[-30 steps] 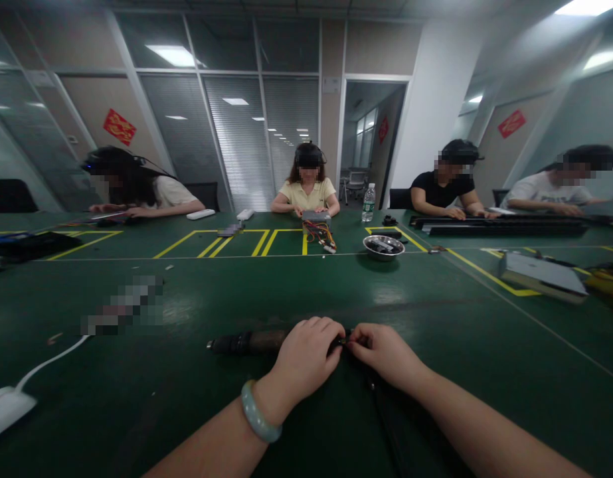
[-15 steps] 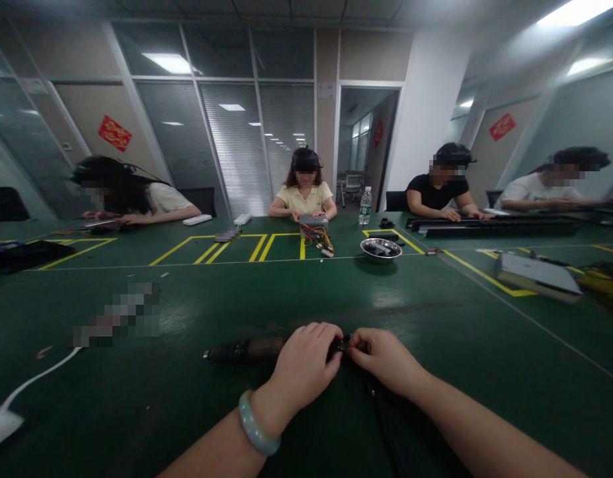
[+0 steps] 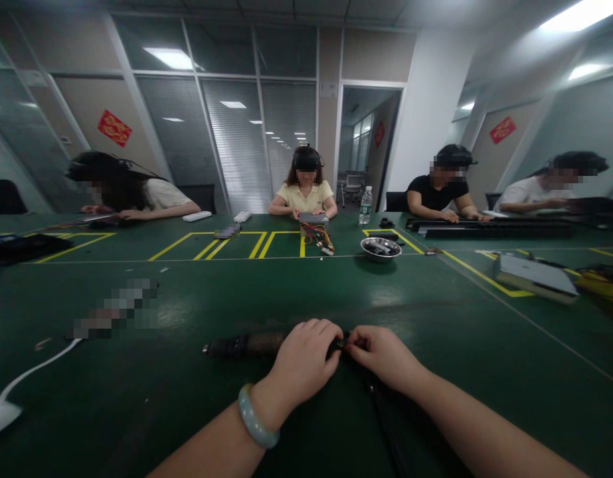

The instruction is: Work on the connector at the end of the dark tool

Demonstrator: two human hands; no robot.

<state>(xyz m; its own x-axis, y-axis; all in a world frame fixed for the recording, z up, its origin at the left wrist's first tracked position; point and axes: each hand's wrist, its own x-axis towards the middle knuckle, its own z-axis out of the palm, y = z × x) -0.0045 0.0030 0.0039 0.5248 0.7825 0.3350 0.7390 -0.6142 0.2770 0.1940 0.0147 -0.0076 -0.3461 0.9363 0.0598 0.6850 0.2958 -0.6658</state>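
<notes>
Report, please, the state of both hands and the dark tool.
Left hand closed over dark tool. Right hand pinching at its end, small part unclear. Black cable below right hand; bowl farther off.

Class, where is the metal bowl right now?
In the head view, the metal bowl sits right of centre on the green table, in front of the clear bottle and beyond the right hand.
</notes>
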